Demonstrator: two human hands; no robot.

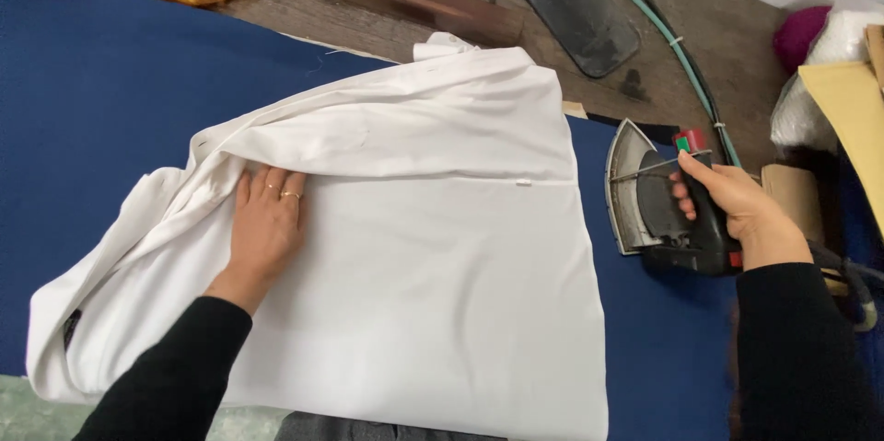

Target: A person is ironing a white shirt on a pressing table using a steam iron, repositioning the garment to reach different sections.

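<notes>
On the blue board [110,128], your left hand [265,229] lies flat and open on the white garment [433,257]; at three o'clock, your right hand [737,211] grips the iron [658,206] by its handle, tilted up.

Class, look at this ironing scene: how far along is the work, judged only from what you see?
Done: the white garment is spread on the blue surface, its lower half lying smooth. In hand: the left hand presses flat beside a fold, and the right hand grips the iron, tilted up off the cloth. Left: the bunched folds at the left edge still look unpressed.
</notes>
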